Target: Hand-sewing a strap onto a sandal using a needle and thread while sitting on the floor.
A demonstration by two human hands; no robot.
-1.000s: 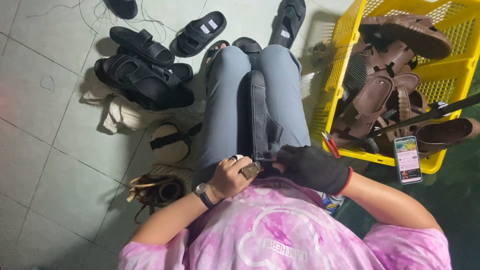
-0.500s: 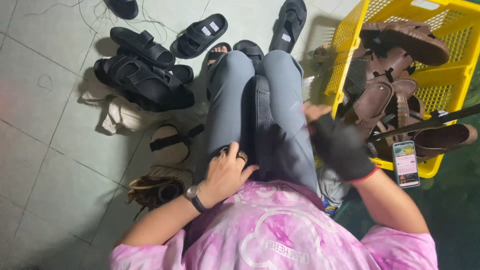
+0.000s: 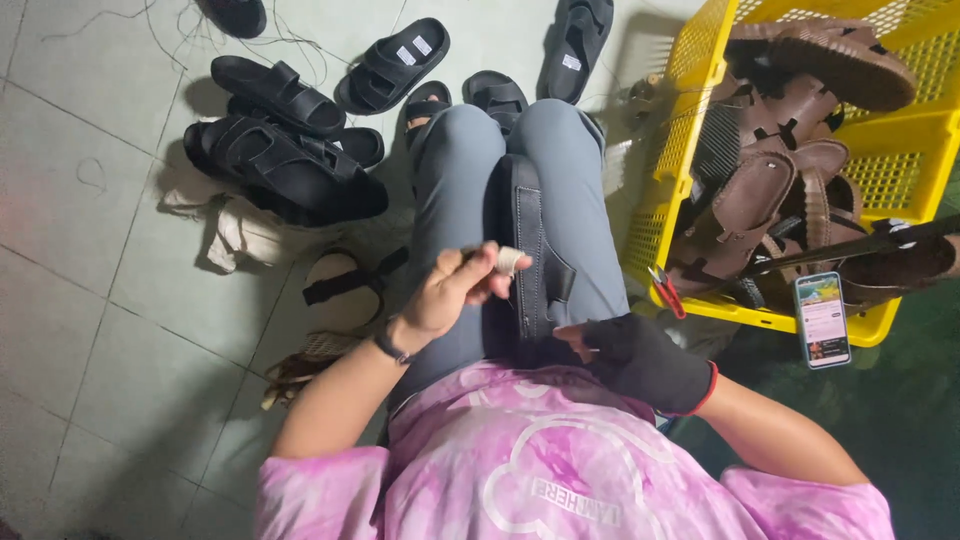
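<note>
A black sandal (image 3: pixel 530 245) lies lengthwise between my thighs, which are in grey-blue jeans. My left hand (image 3: pixel 452 292), with a dark band on its wrist, is raised over my left thigh and pinches a small pale spool (image 3: pixel 508 260) beside the sandal. My right hand (image 3: pixel 632 356) wears a black fingerless glove and rests at the near end of the sandal, fingers touching its heel. Whether it grips anything is hard to tell.
A yellow plastic crate (image 3: pixel 668 180) full of brown sandals (image 3: pixel 760 190) stands at my right, with a phone (image 3: pixel 822 320) leaning on its front and red-handled snips (image 3: pixel 666 292) beside it. Black sandals (image 3: pixel 285 160) lie scattered on the tiled floor at left, among loose threads.
My left hand rose from my lap and now holds up the small spool. My right hand came back from the crate to the sandal's near end.
</note>
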